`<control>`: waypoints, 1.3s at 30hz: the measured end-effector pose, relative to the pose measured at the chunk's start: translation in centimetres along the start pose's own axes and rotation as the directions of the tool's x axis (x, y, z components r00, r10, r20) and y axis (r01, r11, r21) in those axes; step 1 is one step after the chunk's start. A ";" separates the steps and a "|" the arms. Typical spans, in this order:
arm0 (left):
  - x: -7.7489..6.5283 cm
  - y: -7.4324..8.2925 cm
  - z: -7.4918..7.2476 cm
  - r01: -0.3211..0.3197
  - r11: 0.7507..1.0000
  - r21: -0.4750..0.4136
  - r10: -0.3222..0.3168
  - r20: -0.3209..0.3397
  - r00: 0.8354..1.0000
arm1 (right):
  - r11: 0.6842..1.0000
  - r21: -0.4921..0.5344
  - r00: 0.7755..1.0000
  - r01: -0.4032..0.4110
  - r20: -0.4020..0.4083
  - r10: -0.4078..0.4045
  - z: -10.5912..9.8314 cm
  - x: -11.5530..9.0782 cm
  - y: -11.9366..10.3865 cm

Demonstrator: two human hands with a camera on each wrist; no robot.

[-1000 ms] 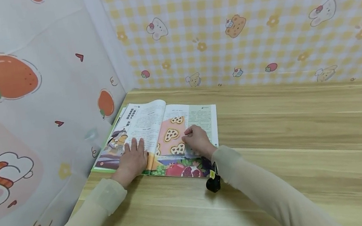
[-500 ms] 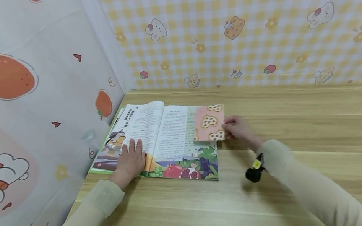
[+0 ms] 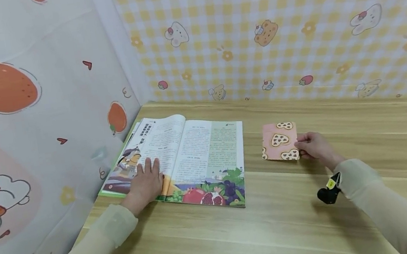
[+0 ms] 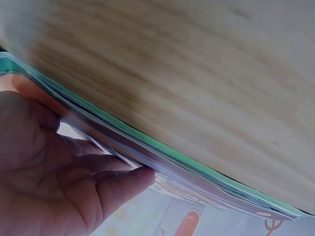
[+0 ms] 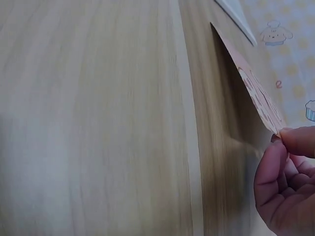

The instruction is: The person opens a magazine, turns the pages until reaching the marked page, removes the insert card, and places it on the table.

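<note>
An open magazine [image 3: 192,159] lies at the left of the table, its right page showing printed text and drawn fruit along the bottom. My left hand [image 3: 145,183] rests on its left page with the fingers spread straight. The left wrist view shows the fingers [image 4: 123,184] over the page and the stacked page edges. To the right of the magazine, my right hand [image 3: 316,148] pinches a square pink card [image 3: 280,142] patterned with heart-shaped cookies. Thumb and forefinger grip one edge of the card [image 5: 256,93], which stands tilted over the wood in the right wrist view.
The wooden table [image 3: 242,234] meets a white curtain [image 3: 66,98] with fruit drawings on the left. A yellow checked cloth [image 3: 237,31] hangs along the back. A small black camera [image 3: 329,194] with a yellow tag hangs from the right wrist.
My right hand has lifted the pink card off the magazine's right page and carried it right, past the magazine's edge. The left hand has stayed on the left page.
</note>
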State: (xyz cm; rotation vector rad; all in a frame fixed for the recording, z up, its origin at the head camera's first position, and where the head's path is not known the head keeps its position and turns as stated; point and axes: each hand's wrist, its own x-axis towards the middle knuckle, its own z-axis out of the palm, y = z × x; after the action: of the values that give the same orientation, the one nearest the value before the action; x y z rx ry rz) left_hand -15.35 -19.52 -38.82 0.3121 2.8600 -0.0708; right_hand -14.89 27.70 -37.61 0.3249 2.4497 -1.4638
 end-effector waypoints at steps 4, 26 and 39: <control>-0.2 -0.2 0.0 -0.005 1.000 0.012 0.005 -0.011 1.000 | 0.996 -0.085 1.000 0.012 -0.021 -0.014 -0.7 -0.3 0.4; -1.8 -0.2 -1.3 -0.004 0.998 0.058 0.004 -0.004 1.000 | 0.714 -0.683 0.975 0.153 -0.016 -0.224 -1.5 -1.7 -0.4; -1.7 -2.2 0.3 -0.025 0.999 -0.026 0.027 0.055 0.998 | 0.772 -0.617 0.972 0.151 -0.047 -0.228 -0.2 -2.6 3.1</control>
State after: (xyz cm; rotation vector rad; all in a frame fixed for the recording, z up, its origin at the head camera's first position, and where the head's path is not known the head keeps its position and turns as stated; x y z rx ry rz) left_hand -14.16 -22.01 -38.64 0.3370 2.7986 -0.0375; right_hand -11.47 29.18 -39.19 0.0207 2.9530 -0.6328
